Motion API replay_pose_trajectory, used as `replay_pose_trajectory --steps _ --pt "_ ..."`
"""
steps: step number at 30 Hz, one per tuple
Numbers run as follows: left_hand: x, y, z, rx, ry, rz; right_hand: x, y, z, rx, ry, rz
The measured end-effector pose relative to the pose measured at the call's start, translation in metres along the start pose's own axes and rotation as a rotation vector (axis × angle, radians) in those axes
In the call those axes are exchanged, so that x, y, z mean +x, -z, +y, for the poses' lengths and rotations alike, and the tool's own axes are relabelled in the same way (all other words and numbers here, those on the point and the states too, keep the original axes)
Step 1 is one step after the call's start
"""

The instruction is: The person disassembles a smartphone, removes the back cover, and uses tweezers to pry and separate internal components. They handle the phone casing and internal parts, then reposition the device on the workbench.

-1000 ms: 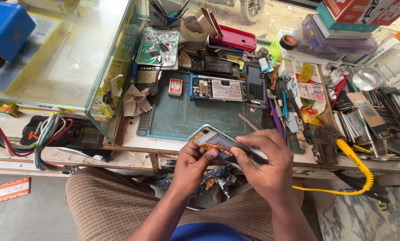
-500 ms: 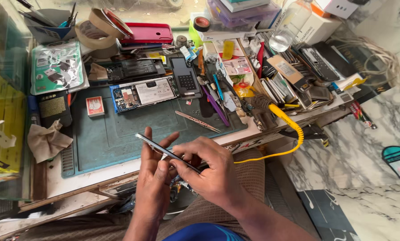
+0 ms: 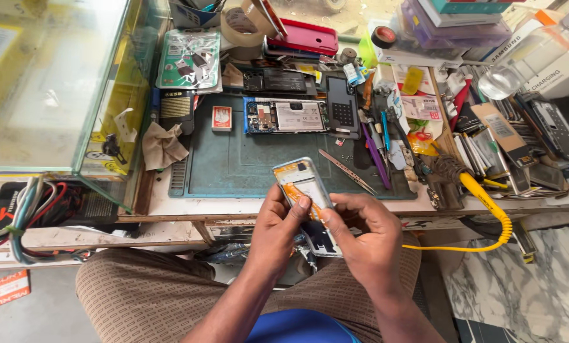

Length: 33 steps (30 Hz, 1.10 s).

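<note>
left hand + right hand: grip opened phone | green blister pack: upper-left of mat

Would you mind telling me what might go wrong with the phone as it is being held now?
The opened phone is held off the bench over the lap by the left hand and right hand, so a slip could drop it. The left thumb presses its orange flex cable, which might crease or tear.

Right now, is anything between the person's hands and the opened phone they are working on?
Nothing visible is. The left hand and right hand both hold the opened phone directly above the lap, in front of the bench edge. The left thumb presses on its orange inner strip. The tweezers lie apart on the green mat.
</note>
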<state>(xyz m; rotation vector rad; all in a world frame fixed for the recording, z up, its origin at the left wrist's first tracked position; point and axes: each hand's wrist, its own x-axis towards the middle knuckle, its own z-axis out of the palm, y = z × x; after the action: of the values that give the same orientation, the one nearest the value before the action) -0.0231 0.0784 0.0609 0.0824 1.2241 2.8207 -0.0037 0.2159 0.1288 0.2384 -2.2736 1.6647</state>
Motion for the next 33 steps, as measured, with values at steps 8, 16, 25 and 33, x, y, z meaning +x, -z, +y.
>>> replay_pose_trajectory --steps 8,16,25,33 --pt "-0.005 0.001 -0.005 -0.032 0.142 0.112 0.005 0.06 -0.016 -0.432 0.174 0.024" --pt "0.001 0.02 -0.003 -0.167 0.083 0.117 0.131 0.297 0.019 -1.195 0.002 0.293" --pt "0.01 0.022 0.014 -0.164 0.003 0.033 0.171 0.34 0.084 -1.168 -0.483 0.278" --pt "0.011 0.001 0.029 -0.309 0.052 -0.082 0.138 0.314 0.043 -0.844 0.066 0.396"
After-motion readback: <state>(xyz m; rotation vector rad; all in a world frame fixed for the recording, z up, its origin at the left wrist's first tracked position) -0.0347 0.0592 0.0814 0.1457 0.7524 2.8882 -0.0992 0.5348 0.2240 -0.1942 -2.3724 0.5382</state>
